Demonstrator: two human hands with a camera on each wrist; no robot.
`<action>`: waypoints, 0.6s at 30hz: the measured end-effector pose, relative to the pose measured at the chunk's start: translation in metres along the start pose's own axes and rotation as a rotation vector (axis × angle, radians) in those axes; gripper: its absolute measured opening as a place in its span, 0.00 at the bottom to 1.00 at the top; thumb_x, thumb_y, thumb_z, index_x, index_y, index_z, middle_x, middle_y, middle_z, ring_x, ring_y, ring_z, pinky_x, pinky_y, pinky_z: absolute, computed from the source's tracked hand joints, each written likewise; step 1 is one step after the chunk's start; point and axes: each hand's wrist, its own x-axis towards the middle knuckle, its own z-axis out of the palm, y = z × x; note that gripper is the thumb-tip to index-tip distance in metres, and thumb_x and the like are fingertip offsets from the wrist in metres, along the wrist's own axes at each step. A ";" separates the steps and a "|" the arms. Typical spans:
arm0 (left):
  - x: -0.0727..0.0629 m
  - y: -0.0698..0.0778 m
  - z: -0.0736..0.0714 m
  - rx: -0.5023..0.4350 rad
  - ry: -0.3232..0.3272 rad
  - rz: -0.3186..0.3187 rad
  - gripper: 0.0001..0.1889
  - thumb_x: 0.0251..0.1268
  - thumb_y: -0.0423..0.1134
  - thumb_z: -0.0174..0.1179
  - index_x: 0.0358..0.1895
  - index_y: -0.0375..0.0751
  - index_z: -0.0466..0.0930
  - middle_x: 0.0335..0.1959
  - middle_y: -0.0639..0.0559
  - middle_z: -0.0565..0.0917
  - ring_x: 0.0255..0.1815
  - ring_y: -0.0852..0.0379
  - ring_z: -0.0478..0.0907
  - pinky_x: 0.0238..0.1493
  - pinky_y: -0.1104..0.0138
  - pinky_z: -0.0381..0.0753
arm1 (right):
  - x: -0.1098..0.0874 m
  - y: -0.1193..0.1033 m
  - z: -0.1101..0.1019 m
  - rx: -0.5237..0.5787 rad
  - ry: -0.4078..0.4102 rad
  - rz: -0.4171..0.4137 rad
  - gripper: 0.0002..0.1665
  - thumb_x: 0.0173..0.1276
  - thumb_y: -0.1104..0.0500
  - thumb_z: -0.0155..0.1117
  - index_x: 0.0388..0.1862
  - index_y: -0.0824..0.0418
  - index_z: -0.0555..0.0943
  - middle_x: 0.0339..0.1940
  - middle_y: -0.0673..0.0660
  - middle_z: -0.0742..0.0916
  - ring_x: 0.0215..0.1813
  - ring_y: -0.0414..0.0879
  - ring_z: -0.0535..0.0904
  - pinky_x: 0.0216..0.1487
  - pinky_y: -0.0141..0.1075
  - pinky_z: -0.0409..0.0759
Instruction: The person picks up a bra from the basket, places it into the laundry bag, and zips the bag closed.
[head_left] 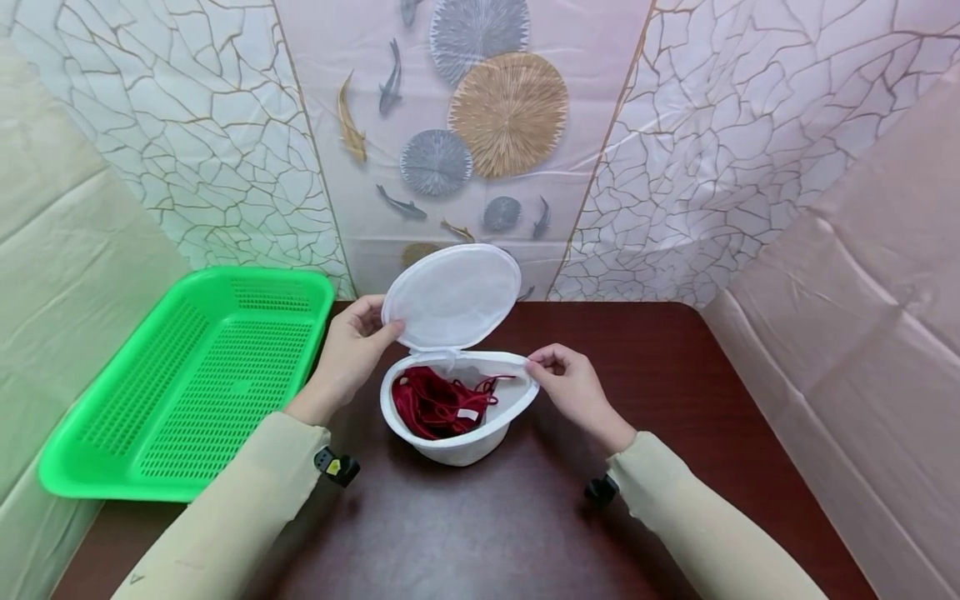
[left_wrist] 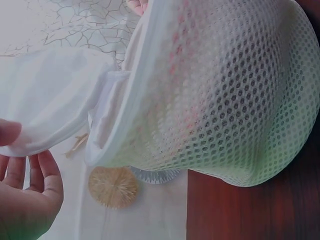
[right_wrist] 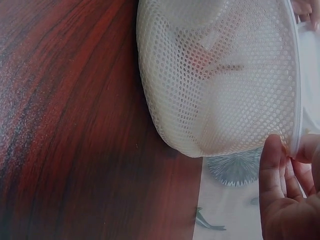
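A white mesh laundry bag [head_left: 465,454] stands on the table with its round lid [head_left: 453,296] raised at the back. Inside it lies a dark red garment [head_left: 431,404] with thin cords and a small white tag. My left hand [head_left: 348,354] pinches the left edge of the lid, thumb on the inner face. At the right end of the bag's rim, my right hand [head_left: 573,387] pinches the edge between thumb and fingers. The left wrist view shows the honeycomb mesh [left_wrist: 215,100] from the side, red showing faintly through it.
A green plastic basket [head_left: 318,333] with slotted sides stands at the left, beside my left forearm. The dark red-brown table [head_left: 637,350] reaches back to a patterned wall covering [head_left: 495,208]. Pale fabric panels [head_left: 862,275] close in both sides.
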 end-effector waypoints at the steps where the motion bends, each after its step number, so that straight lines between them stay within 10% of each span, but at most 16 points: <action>1: -0.001 0.000 -0.001 -0.011 -0.009 0.002 0.15 0.63 0.35 0.65 0.52 0.38 0.79 0.45 0.44 0.82 0.44 0.51 0.79 0.43 0.68 0.79 | 0.000 0.000 0.000 0.002 0.001 0.000 0.04 0.65 0.60 0.68 0.36 0.60 0.84 0.28 0.55 0.84 0.28 0.47 0.75 0.25 0.30 0.71; 12: -0.012 -0.001 -0.011 0.053 -0.116 -0.001 0.13 0.64 0.35 0.64 0.50 0.37 0.80 0.46 0.44 0.83 0.45 0.53 0.81 0.48 0.68 0.79 | 0.001 0.002 0.001 -0.008 -0.011 0.028 0.06 0.66 0.58 0.67 0.38 0.60 0.84 0.29 0.56 0.84 0.29 0.47 0.75 0.25 0.30 0.71; 18: -0.028 0.013 -0.012 0.142 -0.219 0.098 0.10 0.62 0.27 0.63 0.46 0.33 0.80 0.43 0.41 0.82 0.41 0.49 0.81 0.43 0.65 0.80 | 0.002 0.001 0.003 -0.006 -0.012 0.040 0.04 0.65 0.60 0.67 0.37 0.60 0.83 0.29 0.55 0.83 0.29 0.46 0.75 0.25 0.30 0.71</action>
